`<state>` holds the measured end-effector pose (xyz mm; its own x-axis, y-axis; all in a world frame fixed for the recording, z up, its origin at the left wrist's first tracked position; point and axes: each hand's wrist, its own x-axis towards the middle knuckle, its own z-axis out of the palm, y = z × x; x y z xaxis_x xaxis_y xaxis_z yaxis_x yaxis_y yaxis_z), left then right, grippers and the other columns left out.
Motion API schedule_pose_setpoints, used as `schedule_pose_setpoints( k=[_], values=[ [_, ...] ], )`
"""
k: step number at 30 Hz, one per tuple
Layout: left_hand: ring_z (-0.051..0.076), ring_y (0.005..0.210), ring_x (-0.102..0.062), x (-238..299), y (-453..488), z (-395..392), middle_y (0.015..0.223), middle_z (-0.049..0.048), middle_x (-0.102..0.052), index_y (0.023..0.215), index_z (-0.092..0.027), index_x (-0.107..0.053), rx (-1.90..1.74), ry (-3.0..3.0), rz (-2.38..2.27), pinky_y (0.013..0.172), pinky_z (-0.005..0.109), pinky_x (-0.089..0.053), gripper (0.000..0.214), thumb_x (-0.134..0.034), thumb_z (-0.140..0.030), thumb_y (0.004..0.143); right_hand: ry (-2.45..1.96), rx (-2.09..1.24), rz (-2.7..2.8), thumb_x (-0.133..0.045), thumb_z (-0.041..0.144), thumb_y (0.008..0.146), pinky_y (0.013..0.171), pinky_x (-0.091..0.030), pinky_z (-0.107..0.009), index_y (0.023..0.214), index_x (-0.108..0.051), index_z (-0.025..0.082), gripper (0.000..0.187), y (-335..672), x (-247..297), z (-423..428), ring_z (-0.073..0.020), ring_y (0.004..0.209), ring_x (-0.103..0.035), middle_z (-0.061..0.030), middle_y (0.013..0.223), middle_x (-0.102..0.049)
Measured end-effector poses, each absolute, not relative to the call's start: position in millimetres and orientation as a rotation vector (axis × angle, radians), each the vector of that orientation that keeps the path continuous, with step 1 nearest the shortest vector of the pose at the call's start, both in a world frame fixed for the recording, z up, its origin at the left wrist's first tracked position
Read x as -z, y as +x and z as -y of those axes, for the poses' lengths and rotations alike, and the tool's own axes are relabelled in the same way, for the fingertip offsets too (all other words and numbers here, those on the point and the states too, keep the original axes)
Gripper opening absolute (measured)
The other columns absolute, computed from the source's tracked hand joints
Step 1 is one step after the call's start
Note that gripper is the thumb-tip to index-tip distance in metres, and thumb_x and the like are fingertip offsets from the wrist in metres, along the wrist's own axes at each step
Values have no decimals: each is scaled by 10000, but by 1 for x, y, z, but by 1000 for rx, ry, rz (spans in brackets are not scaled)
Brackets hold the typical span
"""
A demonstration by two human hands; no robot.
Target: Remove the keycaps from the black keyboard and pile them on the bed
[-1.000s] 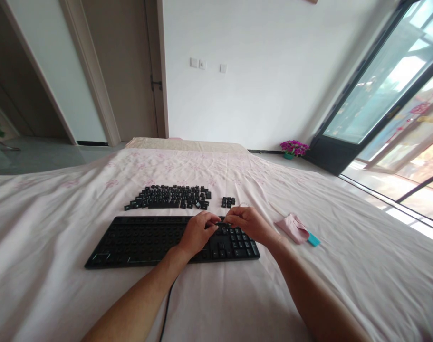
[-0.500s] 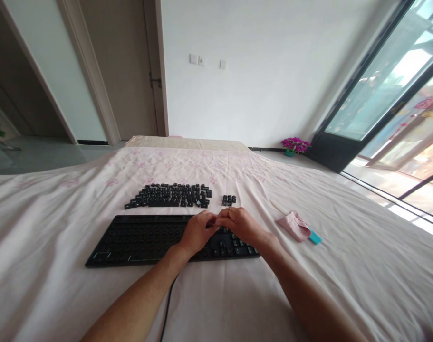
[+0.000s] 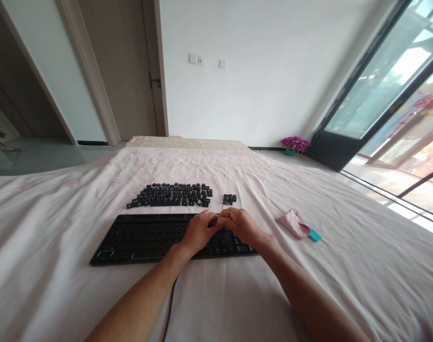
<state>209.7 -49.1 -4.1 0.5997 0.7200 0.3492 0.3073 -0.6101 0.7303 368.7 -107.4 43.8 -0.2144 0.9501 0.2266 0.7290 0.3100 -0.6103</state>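
A black keyboard [image 3: 145, 237] lies on the pink bedsheet, its left part stripped of keycaps and several keys still on its right end. My left hand [image 3: 202, 230] and my right hand [image 3: 239, 223] meet over the right half of the keyboard, fingertips together. Both are closed in a pinch. A thin wire tool [image 3: 222, 207] pokes out beyond my right fingers. What my left fingers pinch is hidden. Just past my hands sits a small group of loose keycaps [image 3: 229, 199]. A larger cluster of keycaps [image 3: 169, 195] lies behind the keyboard.
To the right lie a pink cloth [image 3: 295, 224] and a turquoise handle-like object [image 3: 314, 235]. The keyboard's black cable [image 3: 170, 304] runs toward me between my forearms. Wrinkles cross the bedsheet [image 3: 344, 247]. A pot of magenta flowers [image 3: 295, 145] stands on the floor by the glass door.
The keyboard's left end appears slightly farther right, and its cable has shifted a little. My hands stay together over the same area, with only a small movement.
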Motion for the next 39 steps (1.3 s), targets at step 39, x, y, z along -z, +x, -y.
schedule_pose_setpoints(
  k=[39],
  values=[
    [171, 770, -611, 1, 229, 60, 803, -9, -680, 798, -245, -695, -847, 2282, -912, 693, 272, -397, 146, -638, -379, 802, -1307, -328, 1594, -343, 333, 948, 666, -487, -265, 676, -574, 211, 378, 373, -15, 115, -140, 625, -565, -27, 681, -621]
  ],
)
